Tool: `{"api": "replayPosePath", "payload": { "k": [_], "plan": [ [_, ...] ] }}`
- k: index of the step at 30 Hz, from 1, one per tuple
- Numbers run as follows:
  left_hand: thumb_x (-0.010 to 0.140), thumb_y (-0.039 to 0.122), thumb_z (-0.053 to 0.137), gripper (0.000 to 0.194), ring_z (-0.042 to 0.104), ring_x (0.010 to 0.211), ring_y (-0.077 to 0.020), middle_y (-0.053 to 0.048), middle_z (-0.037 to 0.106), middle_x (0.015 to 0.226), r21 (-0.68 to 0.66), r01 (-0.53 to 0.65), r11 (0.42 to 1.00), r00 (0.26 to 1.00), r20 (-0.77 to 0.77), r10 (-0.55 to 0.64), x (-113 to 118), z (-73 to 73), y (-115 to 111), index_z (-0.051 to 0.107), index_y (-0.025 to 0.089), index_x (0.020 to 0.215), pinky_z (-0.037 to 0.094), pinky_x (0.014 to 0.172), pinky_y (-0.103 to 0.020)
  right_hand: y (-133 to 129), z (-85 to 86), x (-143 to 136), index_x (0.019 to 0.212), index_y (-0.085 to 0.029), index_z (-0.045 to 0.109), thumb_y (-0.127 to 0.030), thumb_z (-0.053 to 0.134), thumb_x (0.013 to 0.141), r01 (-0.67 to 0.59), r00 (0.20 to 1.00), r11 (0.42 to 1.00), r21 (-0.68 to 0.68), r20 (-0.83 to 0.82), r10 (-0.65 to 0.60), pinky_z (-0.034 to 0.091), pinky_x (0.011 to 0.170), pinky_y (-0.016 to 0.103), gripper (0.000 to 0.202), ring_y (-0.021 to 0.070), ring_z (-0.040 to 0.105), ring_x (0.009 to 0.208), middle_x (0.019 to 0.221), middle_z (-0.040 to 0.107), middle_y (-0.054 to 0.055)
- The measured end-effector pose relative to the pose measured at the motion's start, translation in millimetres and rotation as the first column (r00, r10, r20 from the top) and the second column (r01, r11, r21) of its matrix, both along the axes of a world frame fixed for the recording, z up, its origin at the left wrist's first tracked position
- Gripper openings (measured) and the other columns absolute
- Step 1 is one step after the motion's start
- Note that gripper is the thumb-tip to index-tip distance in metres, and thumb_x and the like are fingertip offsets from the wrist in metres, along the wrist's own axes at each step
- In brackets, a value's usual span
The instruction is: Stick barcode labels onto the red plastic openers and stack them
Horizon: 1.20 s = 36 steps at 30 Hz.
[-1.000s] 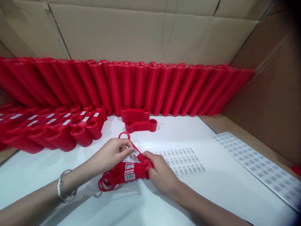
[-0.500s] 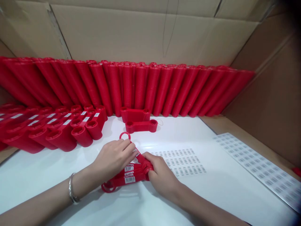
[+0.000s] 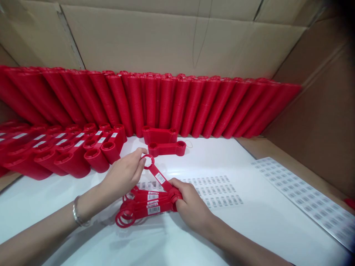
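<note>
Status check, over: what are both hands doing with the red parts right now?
Right hand pinching fanned red labelled parts at one end. Left hand fingertips on top part's ring. Barcode label sheet beside, nothing blocking.

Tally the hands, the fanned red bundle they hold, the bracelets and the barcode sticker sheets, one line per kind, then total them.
Hands: 2, left hand and right hand, both gripping the red bundle
Red bundle: 1
Bracelet: 1
Barcode sticker sheets: 2, centre sheet and right sheet
Total: 6
</note>
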State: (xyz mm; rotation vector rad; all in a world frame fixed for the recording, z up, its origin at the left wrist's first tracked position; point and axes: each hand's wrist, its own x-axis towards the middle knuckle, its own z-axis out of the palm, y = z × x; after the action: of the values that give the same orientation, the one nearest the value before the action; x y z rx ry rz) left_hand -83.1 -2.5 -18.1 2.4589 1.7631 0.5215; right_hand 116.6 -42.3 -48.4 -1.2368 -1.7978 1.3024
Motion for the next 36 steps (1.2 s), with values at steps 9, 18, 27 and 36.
{"api": "replayPosePath", "payload": {
  "k": [9,18,27,36],
  "plan": [
    [0.079,0.013,0.032,0.02,0.053,0.077,-0.0189,-0.005,0.054,0.087,-0.03,0.123,0.992,0.992,-0.038,-0.124,-1.9,9.9,-7.0,0.044,0.019,0.094,0.042,0.064,-0.029,5.2,-0.8,2.3,0.07,-0.019,0.047,-0.004,0.032,0.059,0.043,0.996,0.998,-0.041,-0.077,-0.046,0.034,0.052,0.022,0.025,0.0126,0.049,0.061,0.067,0.055,-0.002],
    [0.082,0.021,0.034,0.022,0.059,0.072,-0.0213,-0.006,0.06,0.081,-0.232,-0.001,0.973,0.952,-0.297,-0.07,-15.4,5.5,4.7,0.056,0.019,0.084,0.04,0.059,-0.03,0.7,-4.3,0.0,0.073,-0.019,0.051,-0.004,0.034,0.061,-0.003,0.999,0.999,-0.04,-0.033,0.002,0.035,0.055,0.023,0.026,0.0133,0.052,0.063,0.069,0.058,-0.001],
    [0.078,0.025,0.045,0.016,0.058,0.074,-0.0188,-0.004,0.061,0.082,-0.333,0.138,0.933,0.978,-0.105,-0.182,-26.5,-8.8,12.4,0.06,0.02,0.082,0.041,0.063,-0.028,1.2,-0.9,0.4,0.073,-0.019,0.052,-0.002,0.034,0.06,-0.01,0.996,1.0,-0.021,0.086,0.012,0.034,0.055,0.023,0.028,0.0138,0.053,0.063,0.07,0.06,0.0],
    [0.082,0.032,0.044,0.02,0.054,0.068,-0.0165,-0.002,0.061,0.075,-0.37,0.183,0.911,0.974,-0.056,-0.219,-31.3,5.1,15.7,0.058,0.019,0.083,0.038,0.062,-0.026,4.2,-0.1,2.1,0.071,-0.019,0.05,-0.002,0.035,0.061,0.01,0.993,0.999,-0.046,0.121,-0.005,0.033,0.053,0.023,0.025,0.0134,0.051,0.061,0.066,0.057,0.0]
  ]
}}
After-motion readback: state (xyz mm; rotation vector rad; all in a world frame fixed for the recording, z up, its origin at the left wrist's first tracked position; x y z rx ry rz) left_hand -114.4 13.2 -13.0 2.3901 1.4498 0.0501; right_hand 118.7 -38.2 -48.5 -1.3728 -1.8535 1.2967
